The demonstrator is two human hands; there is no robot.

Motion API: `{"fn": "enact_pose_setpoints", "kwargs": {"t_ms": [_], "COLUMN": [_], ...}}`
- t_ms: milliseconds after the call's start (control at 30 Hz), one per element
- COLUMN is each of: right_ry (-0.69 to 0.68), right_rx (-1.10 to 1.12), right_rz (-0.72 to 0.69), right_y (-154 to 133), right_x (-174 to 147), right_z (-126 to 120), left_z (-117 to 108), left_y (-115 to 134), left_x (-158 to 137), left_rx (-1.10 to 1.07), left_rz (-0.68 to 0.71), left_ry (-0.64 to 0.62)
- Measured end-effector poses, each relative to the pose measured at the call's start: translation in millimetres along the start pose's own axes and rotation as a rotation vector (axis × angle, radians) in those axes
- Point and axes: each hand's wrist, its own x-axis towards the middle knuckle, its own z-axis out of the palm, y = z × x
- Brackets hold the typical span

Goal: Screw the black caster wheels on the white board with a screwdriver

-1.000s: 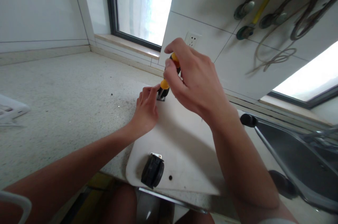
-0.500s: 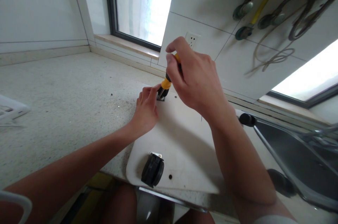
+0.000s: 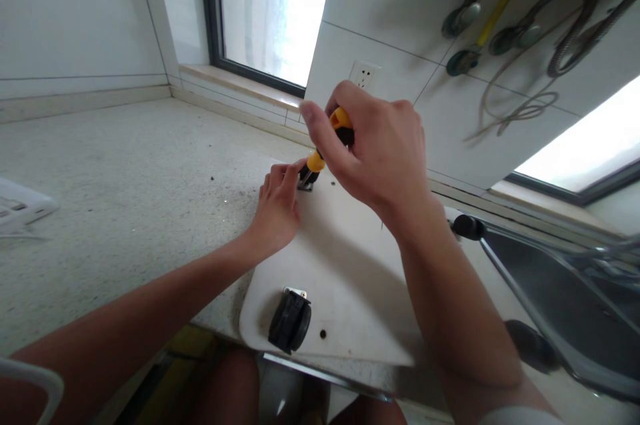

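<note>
My right hand (image 3: 373, 145) is wrapped round a yellow and black screwdriver (image 3: 342, 119), its thumb lifted along the handle. The shaft slants down to the metal plate of a black caster wheel (image 3: 311, 175) at the far left corner of a white board (image 3: 345, 258). My left hand (image 3: 279, 201) is closed at that caster, fingers bent against its side; part of the wheel is hidden behind them. Another black caster (image 3: 290, 321) is fixed at the board's near left corner by a small plate with a screw. A dark hole (image 3: 323, 334) shows beside it.
The board lies on a speckled countertop (image 3: 125, 198). To the right are a metal sink (image 3: 560, 291) and a black caster (image 3: 469, 227). A white plastic object (image 3: 25, 205) lies at far left. A socket (image 3: 365, 75) and hoses (image 3: 505, 5) are on the tiled wall.
My right hand has turned on the screwdriver handle; its thumb has lifted and more of the yellow handle shows. My left hand stays at the caster.
</note>
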Motion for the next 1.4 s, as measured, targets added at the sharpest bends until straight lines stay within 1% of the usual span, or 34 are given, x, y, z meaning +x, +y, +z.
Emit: {"fn": "enact_pose_setpoints", "kwargs": {"t_ms": [67, 200, 267, 400, 467, 533, 633, 733, 800, 833, 900, 967, 1100, 1133, 1233, 1267, 1400], "right_ry": [0.014, -0.051, -0.050, 0.026, 0.012, -0.039, -0.038, 0.009, 0.009, -0.011, -0.067, -0.078, -0.009, -0.022, -0.078, -0.077, 0.005], "right_rx": [-0.018, 0.102, 0.086, 0.030, 0.082, 0.136, 0.135, 0.056, 0.012, 0.019, 0.090, 0.117, -0.013, -0.003, 0.107, 0.112, 0.013], "right_rz": [0.019, -0.077, -0.063, 0.003, -0.026, -0.080, -0.120, -0.046, -0.008, -0.025, -0.105, -0.138, -0.028, -0.038, -0.135, -0.139, -0.029], "right_y": [0.3, 1.7, 2.1, 4.6, 7.2, 9.8, 11.4, 9.3, 7.1, 6.1, 4.7, 4.2, 3.9, 3.8, 3.9, 4.2, 5.6], "right_x": [0.8, 0.8, 0.6, 1.7, 2.5, 3.0, 3.4, 3.4, 2.9, 2.4, 1.2, 0.2, -0.5, -0.8, -2.1, -2.3, -1.5], "right_z": [0.8, -2.5, -2.8, 1.3, 1.7, 0.7, 0.1, 1.1, 0.4, -0.5, -2.8, -4.1, -4.5, -4.9, -6.3, -6.2, -3.2], "left_z": [0.1, -0.4, -0.7, -0.8, -0.9, -1.3, -1.9, -1.7, -1.4, -1.4, -1.4, -1.6, -2.0, -2.1, -2.6, -2.9, -3.7], "left_y": [-0.5, -1.0, -0.9, -0.8, -0.6, -0.5, -0.8, -1.8, -2.3, -2.3, -2.1, -1.7, -0.8, -0.6, -0.2, -0.3, -1.6], "left_x": [-0.1, -0.5, -0.6, -0.5, -0.4, -0.2, 0.2, 0.6, 0.6, 0.5, 0.2, 0.0, 0.0, 0.0, -0.1, -0.1, 0.1], "left_rx": [0.001, 0.016, 0.026, 0.011, 0.000, -0.004, -0.008, -0.009, -0.008, -0.009, -0.006, 0.002, 0.014, 0.013, 0.012, 0.010, 0.007], "left_rz": [0.017, 0.025, 0.016, 0.014, 0.019, 0.018, 0.015, 0.014, 0.009, 0.007, 0.002, 0.003, 0.022, 0.024, 0.014, 0.011, 0.018], "left_ry": [0.003, -0.004, -0.007, -0.012, -0.010, -0.008, -0.014, -0.020, -0.026, -0.029, -0.028, -0.020, -0.007, -0.007, -0.014, -0.019, -0.026]}}
